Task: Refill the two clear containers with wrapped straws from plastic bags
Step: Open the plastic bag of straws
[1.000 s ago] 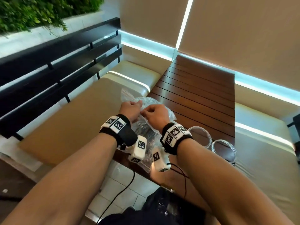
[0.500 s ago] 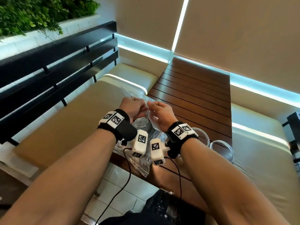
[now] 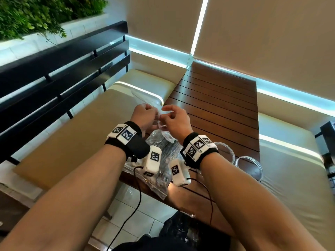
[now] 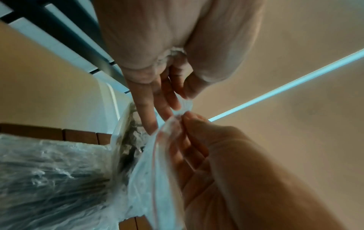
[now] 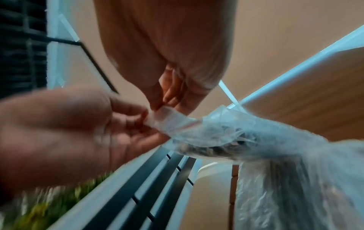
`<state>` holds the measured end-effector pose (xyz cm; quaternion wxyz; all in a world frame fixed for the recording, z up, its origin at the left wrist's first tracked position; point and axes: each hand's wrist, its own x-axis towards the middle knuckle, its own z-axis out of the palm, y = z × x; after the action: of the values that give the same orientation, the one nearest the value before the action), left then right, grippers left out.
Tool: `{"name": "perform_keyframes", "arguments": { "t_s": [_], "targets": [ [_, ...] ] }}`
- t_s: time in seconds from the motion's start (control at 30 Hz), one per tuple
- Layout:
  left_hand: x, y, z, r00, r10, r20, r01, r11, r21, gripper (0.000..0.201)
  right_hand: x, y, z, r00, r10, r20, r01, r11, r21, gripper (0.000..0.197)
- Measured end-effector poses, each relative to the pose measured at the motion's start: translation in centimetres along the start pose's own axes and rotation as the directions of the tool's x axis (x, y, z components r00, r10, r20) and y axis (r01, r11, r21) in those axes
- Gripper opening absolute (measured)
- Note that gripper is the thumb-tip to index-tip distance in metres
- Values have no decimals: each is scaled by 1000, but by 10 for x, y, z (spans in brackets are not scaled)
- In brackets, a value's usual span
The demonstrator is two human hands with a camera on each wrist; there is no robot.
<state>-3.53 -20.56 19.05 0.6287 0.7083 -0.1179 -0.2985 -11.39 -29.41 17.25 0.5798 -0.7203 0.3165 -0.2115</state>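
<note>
A clear zip bag [image 3: 163, 153] full of dark wrapped straws stands on the near edge of the slatted wooden table [image 3: 217, 105]. My left hand [image 3: 146, 115] and right hand [image 3: 172, 117] both pinch its top edge, close together. In the left wrist view my left hand [image 4: 177, 102] pinches the bag [image 4: 49, 179] at its rim beside my right hand [image 4: 189, 123]; a red zip line runs down the film. In the right wrist view my right hand [image 5: 165, 105] and left hand [image 5: 141, 119] hold the rim of the bag [image 5: 275, 155]. Two clear containers [image 3: 224, 151] [image 3: 249, 165] stand right of my right wrist.
Beige bench cushions [image 3: 72, 142] [image 3: 290, 178] flank the table. A black slatted railing [image 3: 63, 78] runs along the left, with green plants [image 3: 36, 13] beyond it. Cables hang from my wrist cameras over the tiled floor [image 3: 137, 205]. A dark bag [image 3: 181, 230] lies below the table's near edge.
Both hands have drawn the bag's top edge upward, so the bag stands more upright. My right hand has turned and now pinches the rim next to my left hand.
</note>
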Motion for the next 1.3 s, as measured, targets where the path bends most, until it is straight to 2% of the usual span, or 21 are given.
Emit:
{"name": "perform_keyframes", "arguments": {
  "t_s": [0.07, 0.13, 0.2, 0.3, 0.4, 0.47, 0.5, 0.57, 0.63, 0.7, 0.77, 0.83, 0.9, 0.93, 1.03, 1.1, 1.13, 1.17, 1.2, 1.23, 1.3],
  "targets": [
    [-1, -7, 0, 997, -32, 73, 35, 999, -42, 20, -1, 1, -5, 997, 62, 42, -67, 987, 148, 33],
    [0, -11, -1, 988, -64, 142, 68, 997, -22, 18, -2, 4, -9, 993, 107, 50, -116, 966, 232, 40],
    [4, -14, -2, 987, -81, 138, 81, 997, 5, 9, -3, 8, -9, 987, 152, 60, -163, 942, 293, 44],
    [9, -17, -1, 994, -75, 84, 72, 996, 43, 9, 0, 13, -9, 982, 187, 14, -181, 932, 313, 43],
    [14, -19, 5, 998, -54, -9, 55, 995, 79, 7, 1, 13, -5, 987, 129, -99, -104, 969, 225, 34],
    [19, -24, 5, 997, -26, -73, 35, 991, 131, 3, 3, 11, -4, 977, 67, -204, -48, 994, 94, 28],
    [23, -28, 1, 994, -9, -112, 29, 984, 176, 11, 5, 12, -7, 956, 63, -287, -54, 998, 38, 26],
    [28, -37, -11, 981, 1, -196, 53, 962, 268, 20, 13, 11, -22, 882, 66, -467, -70, 998, 8, 22],
    [27, -43, -23, 964, 10, -266, 80, 943, 323, 23, 21, 12, -40, 831, -31, -556, -34, 994, -107, 18],
    [28, -46, -28, 966, 36, -256, 76, 907, 415, 26, 23, 10, -45, 857, -153, -492, 38, 971, -235, 23],
    [30, -42, -21, 979, 29, -204, 71, 882, 465, 29, 19, 3, -37, 919, -219, -328, 111, 942, -316, 30],
    [36, -41, -11, 986, 46, -160, 40, 868, 495, 50, 17, 2, -27, 964, -220, -148, 148, 910, -387, 35],
    [43, -39, -2, 988, 113, -106, -33, 823, 568, 72, 13, 2, -21, 974, -227, -25, 187, 854, -485, 36],
    [47, -38, 2, 985, 152, -77, -72, 781, 620, 68, 12, 2, -21, 971, -238, 15, 210, 823, -528, 35],
    [61, -36, 4, 972, 230, -47, -114, 638, 761, 19, 7, 3, -28, 975, -168, 144, 221, 685, -694, 34],
    [61, -34, 0, 956, 291, -32, -133, 530, 837, 6, 11, 8, -37, 977, -164, 138, 208, 563, -800, 31],
    [61, -34, -3, 953, 304, -23, -139, 499, 856, 9, 14, 9, -43, 978, -192, 80, 174, 541, -823, 31],
    [60, -35, -7, 957, 291, -8, -141, 484, 864, 12, 17, 11, -50, 975, -222, -1, 126, 558, -820, 32],
    [59, -37, -11, 961, 276, 16, -148, 463, 874, 21, 20, 12, -56, 967, -245, -70, 88, 578, -811, 33],
    [58, -40, -13, 962, 269, 56, -170, 423, 890, 38, 23, 13, -61, 957, -266, -114, 69, 591, -804, 34],
    [56, -39, -14, 932, 320, 168, -289, 380, 878, 72, 23, 15, -64, 950, -285, -127, 73, 601, -796, 36]
  ]
}}
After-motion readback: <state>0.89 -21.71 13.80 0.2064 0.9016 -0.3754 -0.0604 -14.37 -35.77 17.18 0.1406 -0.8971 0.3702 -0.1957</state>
